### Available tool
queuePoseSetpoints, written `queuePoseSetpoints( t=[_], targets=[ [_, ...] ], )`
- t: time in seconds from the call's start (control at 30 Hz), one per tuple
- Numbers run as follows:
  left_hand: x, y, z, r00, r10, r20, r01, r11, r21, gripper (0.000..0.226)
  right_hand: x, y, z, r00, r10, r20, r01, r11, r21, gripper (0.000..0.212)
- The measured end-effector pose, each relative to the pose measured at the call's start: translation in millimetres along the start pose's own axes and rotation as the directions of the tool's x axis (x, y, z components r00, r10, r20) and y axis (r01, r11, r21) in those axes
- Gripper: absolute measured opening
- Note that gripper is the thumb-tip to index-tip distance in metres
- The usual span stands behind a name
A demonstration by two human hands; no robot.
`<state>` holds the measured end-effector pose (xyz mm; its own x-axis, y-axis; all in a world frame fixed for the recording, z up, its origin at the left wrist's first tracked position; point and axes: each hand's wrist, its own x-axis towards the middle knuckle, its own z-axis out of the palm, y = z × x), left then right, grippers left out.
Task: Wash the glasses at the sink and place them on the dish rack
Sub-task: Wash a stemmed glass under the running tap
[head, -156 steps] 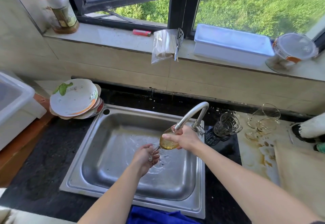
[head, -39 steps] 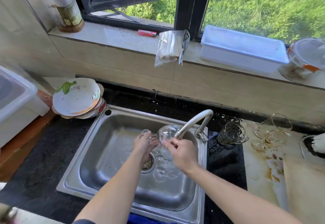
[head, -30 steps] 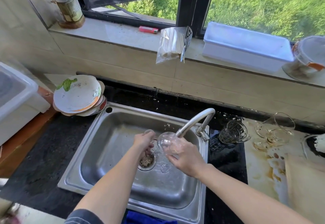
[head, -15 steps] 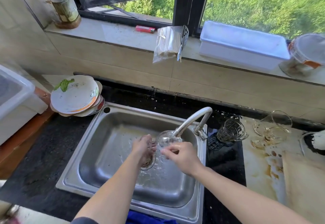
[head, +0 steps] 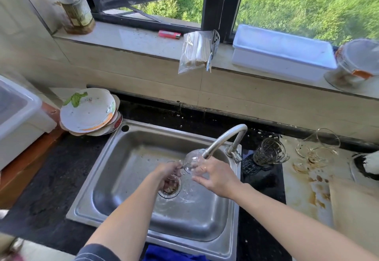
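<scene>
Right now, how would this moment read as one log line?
step: rinsing | glass: under tap, over sink | left hand: holds stem | right hand: touches bowl | other glasses: right counter

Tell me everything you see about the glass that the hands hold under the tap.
The stemmed glass is clear, tipped on its side over the sink, its bowl against the tap's spout. The left hand grips its stem end; the right hand touches the bowl with its fingers.
</scene>
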<state>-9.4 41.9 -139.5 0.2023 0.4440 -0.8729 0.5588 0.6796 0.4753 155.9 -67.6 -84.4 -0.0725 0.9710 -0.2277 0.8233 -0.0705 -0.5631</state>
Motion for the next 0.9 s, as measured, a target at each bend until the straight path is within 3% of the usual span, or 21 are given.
queuePoseSetpoints(
  t=[0.07,0.17,0.23,0.3,0.37,0.47,0.53,0.6,0.7,0.83,0.9],
  targets=[
    [4,-6,4,0.998,0.044,0.050,-0.032,0.972,-0.232,0.029,1,-4,5,0.986,0.138,-0.094,-0.112,0.964,0.241,0.024],
    [0,-8,23,0.986,0.165,-0.014,-0.135,0.754,-0.643,0.012,2,-18,14,0.894,0.392,-0.218,-0.254,0.842,0.476,0.028],
    [4,-9,28,0.981,0.162,-0.103,-0.187,0.681,-0.708,0.010,-2,-25,20,0.895,0.412,-0.171,-0.269,0.805,0.529,0.038],
    [9,-9,19,0.981,0.125,-0.146,-0.190,0.761,-0.620,0.015,-9,-22,16,0.941,0.321,-0.106,-0.234,0.845,0.481,0.035],
    [11,-9,10,0.984,0.068,-0.163,-0.136,0.883,-0.450,0.021,-11,-11,10,0.969,0.230,-0.088,-0.196,0.937,0.289,0.025],
    [9,-5,8,0.990,0.034,-0.140,-0.069,0.965,-0.254,0.019,-7,-9,11,0.993,0.114,-0.041,-0.111,0.992,0.058,0.048],
    [9,-3,3,0.991,0.020,-0.131,-0.042,0.984,-0.172,0.019,-9,-11,8,0.995,0.072,0.064,-0.073,0.997,0.002,0.047],
    [6,-5,-3,0.996,-0.022,-0.081,0.016,0.997,-0.082,0.019,-12,-6,3,0.993,0.060,0.101,-0.059,0.998,-0.014,0.043],
    [-1,-10,3,0.992,-0.110,0.055,0.109,0.994,0.020,0.033,-8,-12,-1,0.993,0.116,-0.025,-0.115,0.993,0.026,0.045],
    [2,-15,4,0.985,-0.124,0.118,0.135,0.987,-0.089,0.025,-6,-16,2,0.988,0.154,0.019,-0.155,0.973,0.173,0.025],
    [5,-17,3,0.993,-0.080,0.083,0.094,0.980,-0.174,0.021,-7,-12,4,0.980,0.193,-0.048,-0.174,0.951,0.255,0.021]
  ],
)
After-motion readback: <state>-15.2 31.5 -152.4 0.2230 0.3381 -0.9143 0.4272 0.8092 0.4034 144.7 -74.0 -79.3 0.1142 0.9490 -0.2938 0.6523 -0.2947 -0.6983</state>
